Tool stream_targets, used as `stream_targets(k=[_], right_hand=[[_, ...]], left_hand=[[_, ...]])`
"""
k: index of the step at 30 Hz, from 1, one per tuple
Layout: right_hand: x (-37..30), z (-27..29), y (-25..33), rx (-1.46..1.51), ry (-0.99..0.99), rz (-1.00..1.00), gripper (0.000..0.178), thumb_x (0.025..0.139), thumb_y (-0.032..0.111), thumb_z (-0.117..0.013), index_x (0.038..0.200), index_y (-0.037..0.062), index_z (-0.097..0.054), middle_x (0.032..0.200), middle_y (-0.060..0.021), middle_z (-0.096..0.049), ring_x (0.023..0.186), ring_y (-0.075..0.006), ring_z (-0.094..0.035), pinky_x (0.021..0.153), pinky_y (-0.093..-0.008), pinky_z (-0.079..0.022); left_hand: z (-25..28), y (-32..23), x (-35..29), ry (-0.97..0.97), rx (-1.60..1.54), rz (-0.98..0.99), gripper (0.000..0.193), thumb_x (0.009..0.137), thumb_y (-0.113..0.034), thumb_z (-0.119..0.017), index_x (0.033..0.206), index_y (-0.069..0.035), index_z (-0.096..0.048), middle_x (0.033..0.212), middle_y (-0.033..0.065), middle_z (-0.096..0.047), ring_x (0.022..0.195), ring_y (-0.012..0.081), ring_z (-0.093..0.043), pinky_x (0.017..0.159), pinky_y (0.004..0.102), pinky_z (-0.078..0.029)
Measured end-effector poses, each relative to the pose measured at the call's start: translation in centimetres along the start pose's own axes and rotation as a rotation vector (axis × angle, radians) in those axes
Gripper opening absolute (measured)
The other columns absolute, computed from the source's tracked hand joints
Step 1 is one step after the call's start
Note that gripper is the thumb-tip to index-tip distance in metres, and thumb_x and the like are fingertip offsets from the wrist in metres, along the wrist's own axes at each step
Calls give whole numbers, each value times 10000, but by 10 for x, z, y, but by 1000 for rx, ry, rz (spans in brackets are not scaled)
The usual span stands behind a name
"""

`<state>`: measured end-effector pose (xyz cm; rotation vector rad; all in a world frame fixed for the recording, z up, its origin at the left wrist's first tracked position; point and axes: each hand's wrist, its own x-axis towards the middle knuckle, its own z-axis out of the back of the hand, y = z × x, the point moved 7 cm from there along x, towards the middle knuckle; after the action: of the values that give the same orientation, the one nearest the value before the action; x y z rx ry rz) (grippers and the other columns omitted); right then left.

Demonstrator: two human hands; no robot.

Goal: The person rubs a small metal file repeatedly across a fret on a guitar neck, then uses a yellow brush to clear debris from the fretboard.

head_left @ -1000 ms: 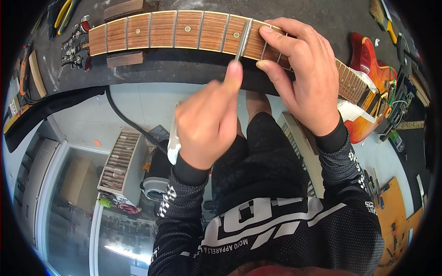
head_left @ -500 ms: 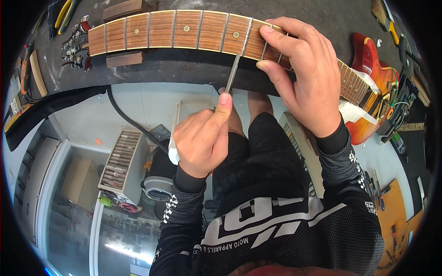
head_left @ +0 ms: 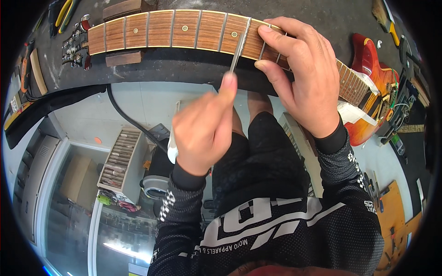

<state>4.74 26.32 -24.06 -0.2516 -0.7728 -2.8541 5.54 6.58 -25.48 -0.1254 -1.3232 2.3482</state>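
An electric guitar's neck (head_left: 159, 30), with a brown fretboard and dot inlays, lies crosswise on the dark bench. Gripped between thumb and fingers, a thin metal file (head_left: 237, 56) extends from my left hand (head_left: 202, 124), which is partly blurred. The file's upper part lies over the fretboard, beside a bright fret. Just to the right of that fret, my right hand (head_left: 306, 69) clasps the neck, its thumb at the near edge and its fingers across the board. The headstock (head_left: 76, 49) with its metal tuners is at the left end.
Wooden blocks (head_left: 123, 58) sit along both sides of the neck. The sunburst guitar body (head_left: 361, 48) lies at right, with loose wires (head_left: 401, 108) beside it. Pliers (head_left: 66, 16) and a yellow-handled brush (head_left: 386, 23) lie on the bench. A drawer unit (head_left: 119, 158) stands below left.
My left hand has moved up toward the neck, and the file has slid farther across the fretboard along the fret. My right hand keeps its hold on the neck.
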Motion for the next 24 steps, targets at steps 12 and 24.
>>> stream_targets(k=[12, 24], right_hand=[[1, 2, -1, 24, 12, -36, 552, 881, 136, -879, 1397, 128, -683, 1380, -99, -730, 1204, -343, -704, 1055, -465, -522], [31, 32, -7, -367, 142, 24, 484, 943, 265, -799, 1425, 245, -763, 1504, -80, -656, 1402, -353, -580, 1213, -540, -384]], left_hand=[[33, -11, -34, 2, 59, -34, 452, 903, 156, -798, 1347, 83, -750, 708, 80, -609, 589, 126, -524, 600, 247, -440], [57, 14, -33, -191, -276, 310, 627, 918, 145, -784, 1514, 107, -594, 770, 36, -683, 647, 57, -569, 636, 198, -435]])
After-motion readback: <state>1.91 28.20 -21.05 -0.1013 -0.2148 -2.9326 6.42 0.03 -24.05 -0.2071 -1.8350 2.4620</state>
